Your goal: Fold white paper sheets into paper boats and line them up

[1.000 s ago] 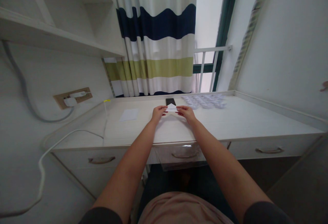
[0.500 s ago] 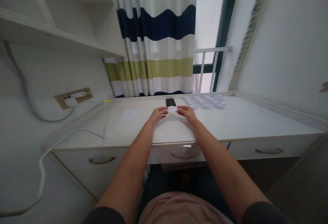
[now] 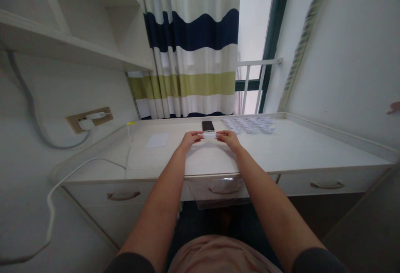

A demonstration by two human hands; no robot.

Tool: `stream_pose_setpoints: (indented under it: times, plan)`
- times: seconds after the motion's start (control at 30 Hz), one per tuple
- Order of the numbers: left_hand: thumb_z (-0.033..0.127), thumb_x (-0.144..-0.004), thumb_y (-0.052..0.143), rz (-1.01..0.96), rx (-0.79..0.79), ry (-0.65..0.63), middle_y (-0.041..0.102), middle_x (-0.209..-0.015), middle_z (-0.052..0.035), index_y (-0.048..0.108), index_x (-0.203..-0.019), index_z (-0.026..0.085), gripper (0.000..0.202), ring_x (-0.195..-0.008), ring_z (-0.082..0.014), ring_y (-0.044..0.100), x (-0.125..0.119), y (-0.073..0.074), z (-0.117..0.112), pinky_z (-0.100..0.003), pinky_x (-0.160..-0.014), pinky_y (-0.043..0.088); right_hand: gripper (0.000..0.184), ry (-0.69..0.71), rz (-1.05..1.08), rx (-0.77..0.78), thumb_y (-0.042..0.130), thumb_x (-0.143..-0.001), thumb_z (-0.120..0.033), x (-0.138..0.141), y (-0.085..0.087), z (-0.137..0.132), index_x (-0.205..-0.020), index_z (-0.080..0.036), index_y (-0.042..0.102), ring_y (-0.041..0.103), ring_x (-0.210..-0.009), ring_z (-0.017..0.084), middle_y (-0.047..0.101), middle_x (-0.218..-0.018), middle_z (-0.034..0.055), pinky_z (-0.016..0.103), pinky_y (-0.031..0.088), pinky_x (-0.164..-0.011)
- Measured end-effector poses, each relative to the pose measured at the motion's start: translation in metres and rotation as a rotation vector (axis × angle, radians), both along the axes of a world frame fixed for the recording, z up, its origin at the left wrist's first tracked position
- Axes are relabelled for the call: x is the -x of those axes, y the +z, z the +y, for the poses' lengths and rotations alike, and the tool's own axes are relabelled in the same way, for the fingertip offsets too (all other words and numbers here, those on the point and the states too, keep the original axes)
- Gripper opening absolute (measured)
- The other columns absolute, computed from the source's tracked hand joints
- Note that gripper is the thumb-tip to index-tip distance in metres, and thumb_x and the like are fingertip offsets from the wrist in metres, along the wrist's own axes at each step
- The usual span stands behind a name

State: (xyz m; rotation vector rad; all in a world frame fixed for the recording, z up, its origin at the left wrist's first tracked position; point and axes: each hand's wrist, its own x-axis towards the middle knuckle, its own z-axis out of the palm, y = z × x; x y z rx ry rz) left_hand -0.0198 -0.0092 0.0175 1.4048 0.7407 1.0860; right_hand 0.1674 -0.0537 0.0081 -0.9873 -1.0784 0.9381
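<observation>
A small piece of folded paper [image 3: 210,135] is held just above the middle of the desk [image 3: 296,148]. It is pinched at its left end by the left hand [image 3: 189,139] and at its right end by the right hand [image 3: 229,139], with the fingers of both closed on it. The paper is white and thin and is seen nearly edge-on as a narrow flat strip, so its folds cannot be made out. The undersides of both hands are hidden.

The desk top is finished in a pale, smooth wood grain, with a raised lip along its back and right edges. Just behind the paper a dark, glossy, rectangular phone [image 3: 208,126] is laid flat. A flat white sheet [image 3: 158,140] is seen to the left. Near the back on the right lies a scatter of small white paper pieces [image 3: 250,123], too small and blurred for their shapes to be told. A soft curtain [image 3: 193,56] with wavy navy, green and white bands is hung behind the desk. A white cable [image 3: 59,181] is cut off at the left edge.
</observation>
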Motion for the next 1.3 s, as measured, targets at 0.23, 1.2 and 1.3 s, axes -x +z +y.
stream_pose_setpoints:
  times: [0.23, 1.2, 1.3]
  plan:
    - [0.026, -0.053, 0.074, 0.056, -0.044, 0.045, 0.066, -0.075, -0.0062, 0.068, -0.078, 0.015, 0.029, -0.076, -0.0158, 0.061, 0.000, -0.001, 0.001, -0.030, -0.074, 0.043, 0.017, -0.060, -0.092, -0.079, 0.074, -0.051, -0.023, -0.002, -0.002, 0.003, -0.065, -0.015, 0.066, 0.059, -0.057, 0.012, 0.065, -0.061, 0.0019, 0.029, 0.051, -0.064]
    - [0.033, -0.051, 0.074, 0.235, -0.144, -0.054, 0.064, -0.062, -0.0043, 0.069, -0.067, 0.011, 0.028, -0.054, -0.0096, 0.050, -0.008, -0.005, -0.004, -0.025, -0.058, 0.041, 0.024, 0.036, -0.189, -0.033, 0.068, -0.055, -0.038, 0.003, 0.003, -0.007, -0.066, -0.016, 0.065, 0.054, -0.061, 0.011, 0.061, -0.061, 0.0007, 0.025, 0.041, -0.062]
    - [0.031, -0.051, 0.073, 0.228, -0.157, -0.031, 0.064, -0.061, -0.0039, 0.069, -0.066, 0.012, 0.025, -0.054, -0.0097, 0.050, -0.009, -0.005, -0.004, -0.024, -0.057, 0.040, 0.028, 0.028, -0.154, -0.031, 0.070, -0.052, -0.040, 0.004, 0.003, -0.007, -0.066, -0.016, 0.065, 0.054, -0.060, 0.011, 0.062, -0.060, 0.0016, 0.025, 0.041, -0.061]
